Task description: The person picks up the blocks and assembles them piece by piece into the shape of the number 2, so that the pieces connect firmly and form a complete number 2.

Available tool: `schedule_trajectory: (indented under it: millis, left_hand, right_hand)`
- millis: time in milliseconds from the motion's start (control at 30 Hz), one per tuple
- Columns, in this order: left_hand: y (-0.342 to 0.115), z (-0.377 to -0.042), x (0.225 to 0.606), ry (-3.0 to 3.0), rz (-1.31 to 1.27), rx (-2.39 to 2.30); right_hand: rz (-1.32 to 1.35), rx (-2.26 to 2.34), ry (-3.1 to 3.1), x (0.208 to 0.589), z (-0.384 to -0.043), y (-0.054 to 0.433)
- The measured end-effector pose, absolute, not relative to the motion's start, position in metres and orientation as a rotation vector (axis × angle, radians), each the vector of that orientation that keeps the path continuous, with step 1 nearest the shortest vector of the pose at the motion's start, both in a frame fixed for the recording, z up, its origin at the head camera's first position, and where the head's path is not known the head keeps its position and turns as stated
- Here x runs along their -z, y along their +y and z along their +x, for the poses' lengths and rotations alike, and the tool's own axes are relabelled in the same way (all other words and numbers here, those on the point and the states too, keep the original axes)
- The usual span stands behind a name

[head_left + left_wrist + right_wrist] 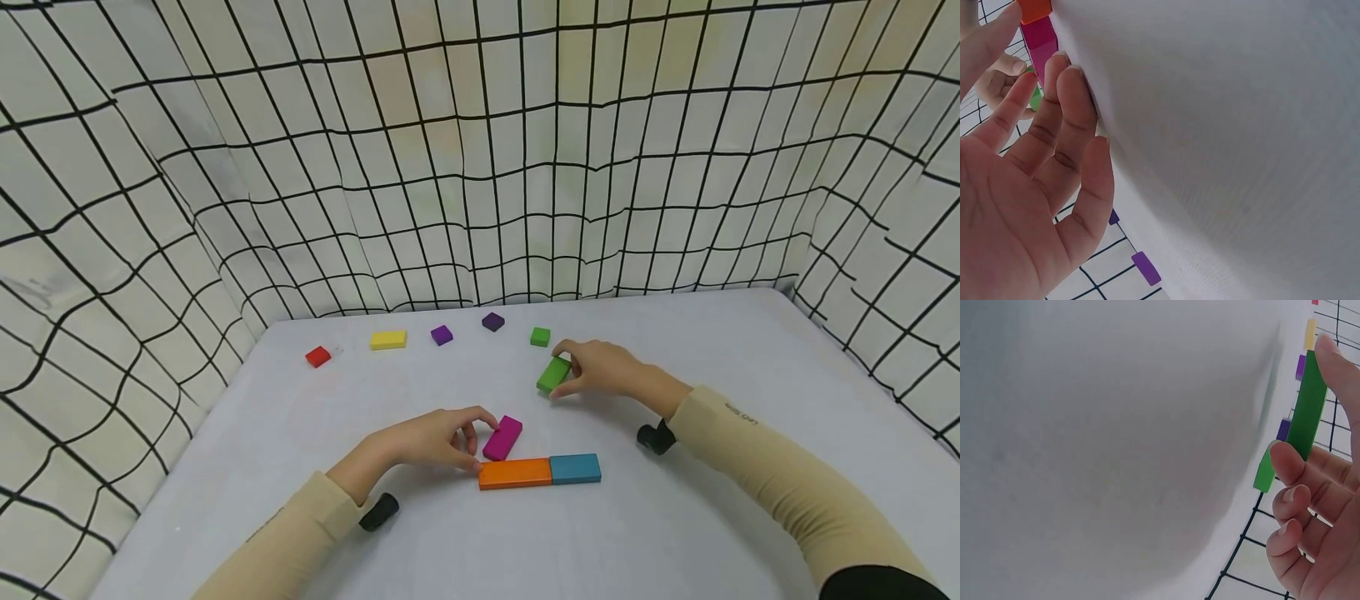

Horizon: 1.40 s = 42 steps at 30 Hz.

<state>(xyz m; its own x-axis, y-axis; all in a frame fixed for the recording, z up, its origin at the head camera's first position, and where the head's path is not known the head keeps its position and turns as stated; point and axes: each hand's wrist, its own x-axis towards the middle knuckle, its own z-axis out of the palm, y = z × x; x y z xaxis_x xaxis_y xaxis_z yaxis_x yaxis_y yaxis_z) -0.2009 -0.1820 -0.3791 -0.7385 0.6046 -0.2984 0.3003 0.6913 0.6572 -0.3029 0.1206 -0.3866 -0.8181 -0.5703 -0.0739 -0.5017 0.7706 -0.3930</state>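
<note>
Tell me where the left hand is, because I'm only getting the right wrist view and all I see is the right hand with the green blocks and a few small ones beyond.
Observer: The head view shows the left hand with its thumb at the left end of the orange block and its index finger at the magenta block.
Operator: Got it. Is anything lined up with that orange block's other end?
Observer: Yes, the blue block sits end to end with it on the right, so the two make one straight row.
</note>
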Motion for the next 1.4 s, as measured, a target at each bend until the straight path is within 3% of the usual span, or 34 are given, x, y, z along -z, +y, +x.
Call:
schedule_trajectory:
  millis: [1400]
  left_hand:
    - [-0.183, -0.203, 0.38, 2.386, 0.699, -0.817]
  right_hand:
    - [-0.916, 0.354, 2.764, 0.392, -0.289, 0.08]
